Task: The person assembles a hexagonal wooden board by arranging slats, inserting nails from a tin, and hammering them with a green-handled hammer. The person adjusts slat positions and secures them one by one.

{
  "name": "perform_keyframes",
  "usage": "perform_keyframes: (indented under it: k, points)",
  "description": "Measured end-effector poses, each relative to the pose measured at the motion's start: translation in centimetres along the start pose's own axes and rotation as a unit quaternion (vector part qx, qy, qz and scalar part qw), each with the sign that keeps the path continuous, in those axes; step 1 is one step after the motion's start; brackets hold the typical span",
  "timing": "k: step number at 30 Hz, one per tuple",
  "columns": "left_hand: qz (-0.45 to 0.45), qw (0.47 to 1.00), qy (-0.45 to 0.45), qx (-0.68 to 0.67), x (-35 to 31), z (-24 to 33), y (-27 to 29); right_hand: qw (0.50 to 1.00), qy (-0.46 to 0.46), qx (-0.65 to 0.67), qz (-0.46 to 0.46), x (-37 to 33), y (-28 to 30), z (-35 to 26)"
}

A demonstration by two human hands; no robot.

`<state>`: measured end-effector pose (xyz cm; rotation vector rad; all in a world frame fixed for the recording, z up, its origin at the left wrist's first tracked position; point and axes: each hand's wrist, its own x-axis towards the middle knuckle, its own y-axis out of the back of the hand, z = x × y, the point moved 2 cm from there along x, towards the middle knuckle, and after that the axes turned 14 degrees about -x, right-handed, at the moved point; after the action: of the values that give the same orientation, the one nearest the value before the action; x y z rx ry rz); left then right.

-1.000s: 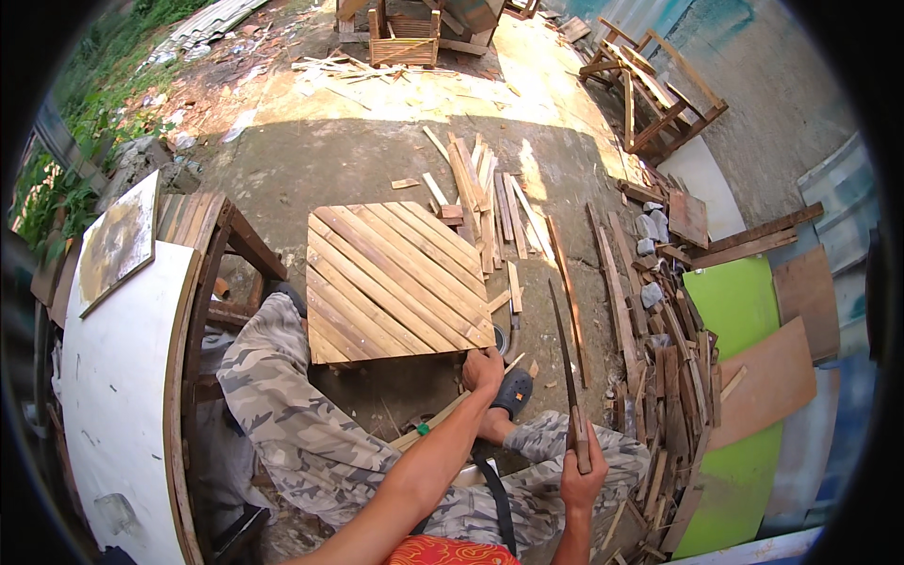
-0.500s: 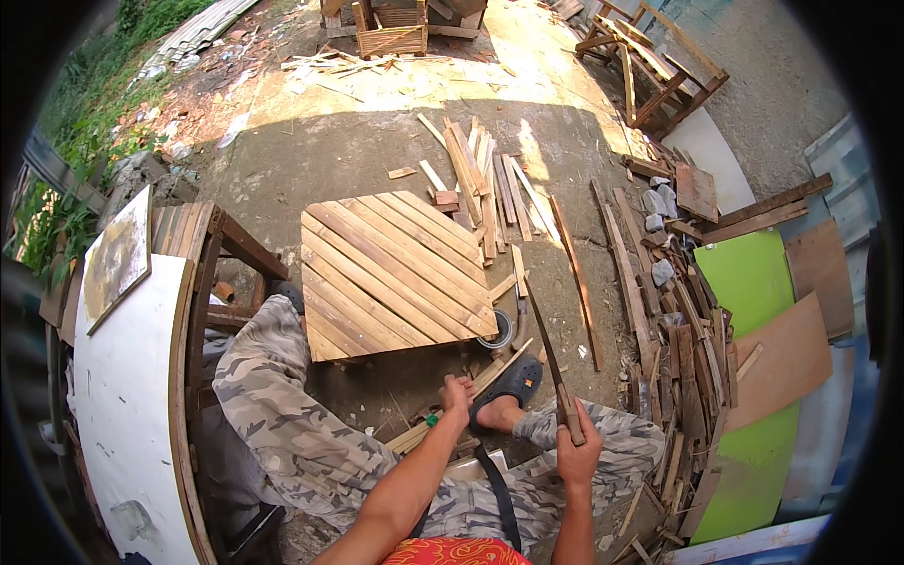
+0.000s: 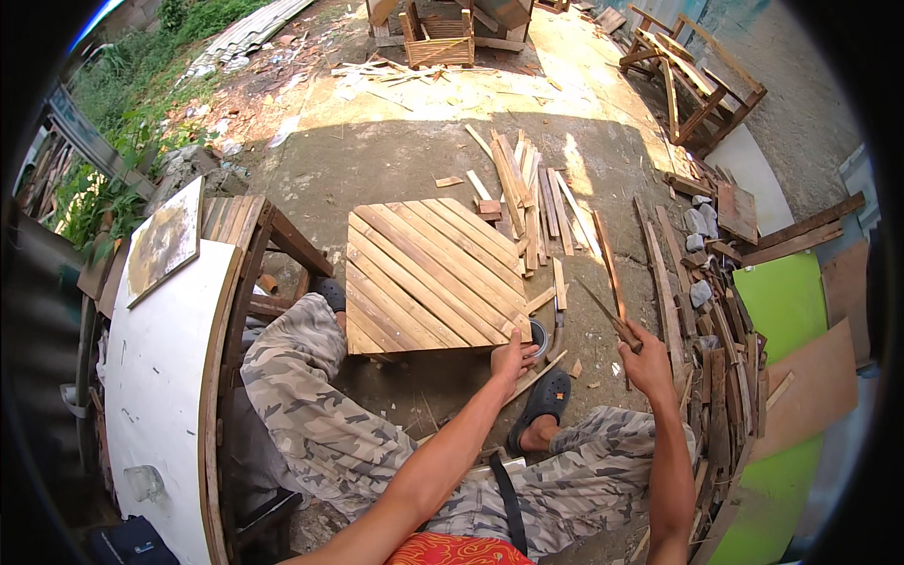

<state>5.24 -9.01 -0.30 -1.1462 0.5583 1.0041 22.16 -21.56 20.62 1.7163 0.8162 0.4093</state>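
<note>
As the left hand (image 3: pixel 513 358) touches the near right corner of the slatted wooden top (image 3: pixel 438 278), the step in hand seems to be steadying or checking that corner; any next move calls for keeping the blade clear of those fingers. How firmly they close, I cannot tell. The right hand (image 3: pixel 648 358) is wrapped around the handle of a long-bladed tool (image 3: pixel 603 309). A dark shoe (image 3: pixel 543 403) sits nearer than the left hand; the top stretches beyond it, and loose wood strips (image 3: pixel 516 179) lie farther out.
</note>
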Motion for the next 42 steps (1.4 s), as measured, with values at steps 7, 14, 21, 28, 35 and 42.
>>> perform_keyframes:
  k: [7, 14, 21, 28, 35, 42]
  points:
    - [0.198, 0.931, -0.153, -0.264, -2.3, 3.8, 6.2, 0.999, 0.027, 0.036, 0.004, 5.0, -3.0, 0.2]
    - [0.135, 0.874, -0.220, -0.411, 0.1, 7.0, 10.1, 0.997, 0.036, 0.071, 0.020, 8.7, -2.1, -2.7]
    - [0.151, 0.829, -0.317, -0.434, 1.8, 7.7, 9.1, 0.998, 0.029, 0.061, 0.002, 10.7, -2.0, -2.7]
    - [0.252, 0.827, -0.305, -0.400, 0.5, 8.4, 9.1, 0.997, 0.029, 0.076, 0.009, 11.7, -1.2, -1.8]
    - [0.213, 0.893, -0.272, -0.287, -2.5, 11.5, 15.7, 0.994, 0.050, 0.093, 0.027, 10.9, 0.3, -0.7]
    - [0.143, 0.947, -0.235, -0.168, -5.5, 11.4, 22.1, 0.994, 0.027, 0.101, 0.019, 9.8, 1.4, 0.0]
